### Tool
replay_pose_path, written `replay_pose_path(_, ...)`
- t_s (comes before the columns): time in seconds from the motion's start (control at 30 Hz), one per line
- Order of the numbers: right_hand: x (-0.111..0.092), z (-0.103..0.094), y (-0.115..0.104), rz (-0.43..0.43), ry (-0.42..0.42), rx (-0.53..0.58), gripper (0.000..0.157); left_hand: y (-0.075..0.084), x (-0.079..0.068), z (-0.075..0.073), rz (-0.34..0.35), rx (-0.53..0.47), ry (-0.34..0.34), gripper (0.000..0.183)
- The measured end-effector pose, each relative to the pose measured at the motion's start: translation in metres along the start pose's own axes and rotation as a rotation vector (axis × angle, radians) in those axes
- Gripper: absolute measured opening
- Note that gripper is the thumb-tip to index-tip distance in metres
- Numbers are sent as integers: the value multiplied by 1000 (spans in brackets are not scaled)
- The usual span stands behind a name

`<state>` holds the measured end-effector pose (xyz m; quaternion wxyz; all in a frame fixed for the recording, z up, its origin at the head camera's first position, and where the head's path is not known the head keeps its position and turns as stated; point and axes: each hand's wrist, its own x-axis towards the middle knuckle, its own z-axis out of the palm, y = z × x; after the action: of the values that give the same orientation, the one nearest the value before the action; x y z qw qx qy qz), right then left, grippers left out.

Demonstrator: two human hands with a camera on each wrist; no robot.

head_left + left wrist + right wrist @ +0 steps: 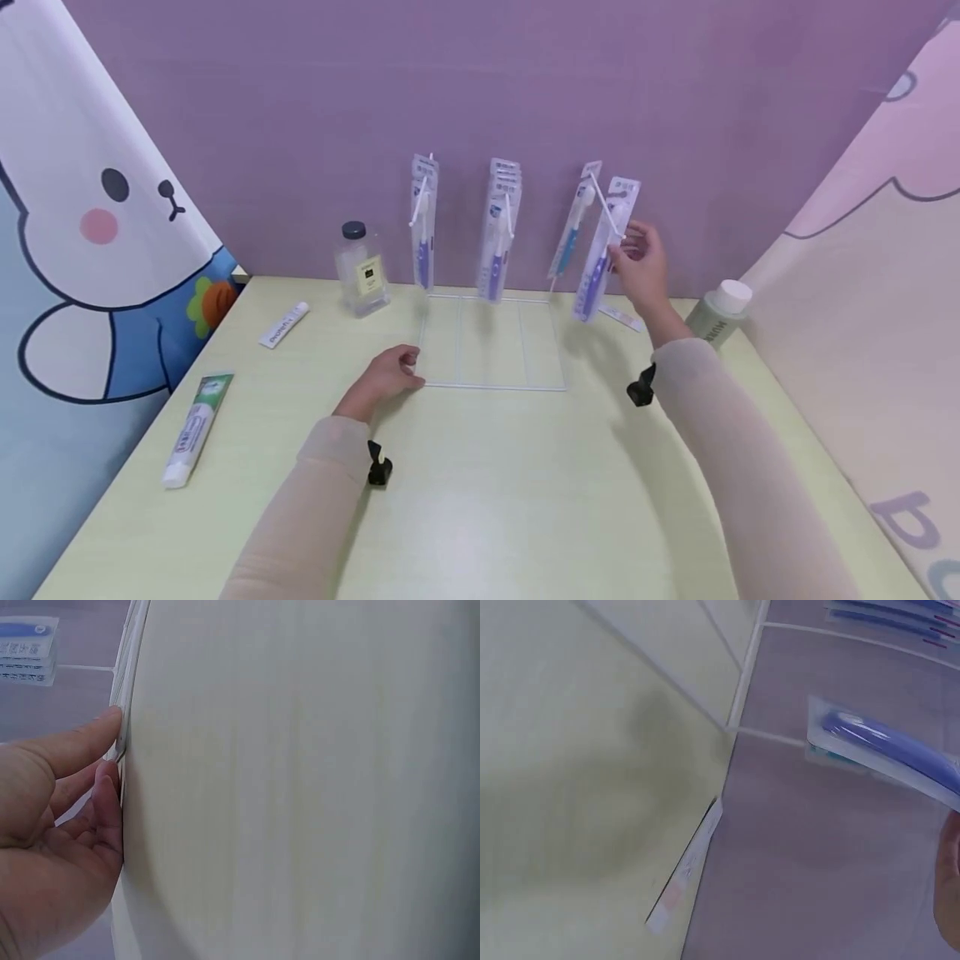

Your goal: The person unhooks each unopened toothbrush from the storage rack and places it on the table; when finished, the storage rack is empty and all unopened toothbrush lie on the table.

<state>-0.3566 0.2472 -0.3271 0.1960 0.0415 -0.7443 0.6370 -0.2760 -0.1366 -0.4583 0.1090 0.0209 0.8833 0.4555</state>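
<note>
My right hand (645, 267) pinches the edge of a packaged purple toothbrush (596, 271) beside the right-hand hook (606, 207) of a white wire display rack (491, 387). The pack's top overlaps that hook in the head view. Behind it, a packaged blue toothbrush (572, 229) hangs on the same hook. In the right wrist view only a bit of the hand (946, 889) shows under the pack (889, 746). My left hand (388, 375) holds the rack's front left corner, thumb and fingers at the wire (121, 739). More packaged purple toothbrushes hang on the left (423, 242) and middle (495, 250) hooks.
A clear bottle with a black cap (362, 271) stands left of the rack. Two tubes, one small (285, 325) and one green and white (197, 429), lie further left. At the right are a white-capped bottle (718, 312) and a small flat packet (621, 317). A purple wall (300, 125) rises behind.
</note>
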Motion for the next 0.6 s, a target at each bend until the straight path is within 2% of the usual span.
replay_pose_path(0.13,-14,-21,13,72,-112,-74,51,1,0,-1,-7,2,-7,59)
replay_pose_path(0.3,-33,-40,31,209,-306,-128,55,0,-1,-4,-24,-11,-7,59)
replay_pose_path(0.43,-45,-46,52,329,-426,-92,56,-1,0,-4,-27,-19,-6,59)
replay_pose_path(0.6,-58,-44,79,459,-484,-36,57,-1,1,-2,-15,-34,-15,60)
